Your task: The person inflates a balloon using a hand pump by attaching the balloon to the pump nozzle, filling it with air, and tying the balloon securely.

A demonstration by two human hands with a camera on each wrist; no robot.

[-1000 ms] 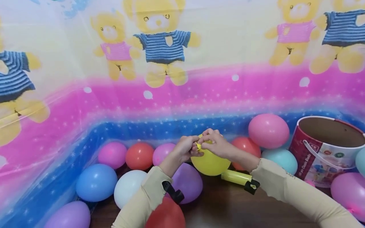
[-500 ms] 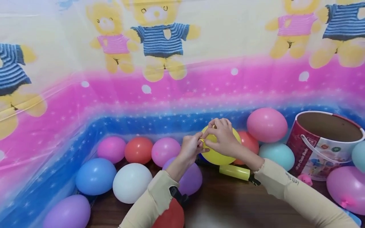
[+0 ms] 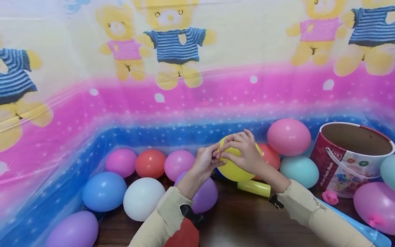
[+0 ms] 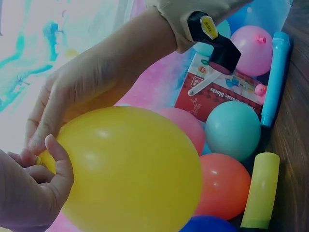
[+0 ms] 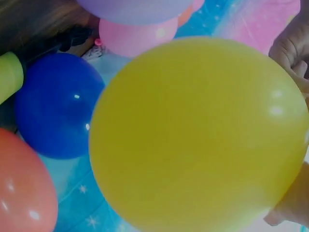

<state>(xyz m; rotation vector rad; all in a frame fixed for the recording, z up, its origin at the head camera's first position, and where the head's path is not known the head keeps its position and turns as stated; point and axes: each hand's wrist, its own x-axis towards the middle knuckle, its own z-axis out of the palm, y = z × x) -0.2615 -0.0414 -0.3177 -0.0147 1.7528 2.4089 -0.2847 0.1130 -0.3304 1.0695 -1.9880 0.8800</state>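
Observation:
A round, inflated yellow balloon (image 3: 236, 172) hangs between both hands above the floor, its neck turned toward the left hand. The left hand (image 3: 205, 160) pinches the neck (image 4: 39, 159) with thumb and fingers, seen at lower left in the left wrist view. From the other side the right hand (image 3: 243, 151) reaches over the balloon, its thumb and index fingertip pinching at the same neck. Its other fingers are spread over the balloon. In the right wrist view the balloon fills most of the picture and hides the neck.
Several balloons lie around, among them a white one (image 3: 144, 199), a purple one (image 3: 203, 195) and a dark blue one (image 5: 60, 106). A yellow tube-shaped pump (image 3: 253, 188) lies below the hands. A bucket (image 3: 336, 171), a small pink toy (image 3: 330, 198) and a blue tube (image 3: 361, 224) are at right.
Both hands have shifted right and slightly up with the yellow balloon. The right hand's fingers have moved at the neck. More of the blue tube now shows beside the right forearm.

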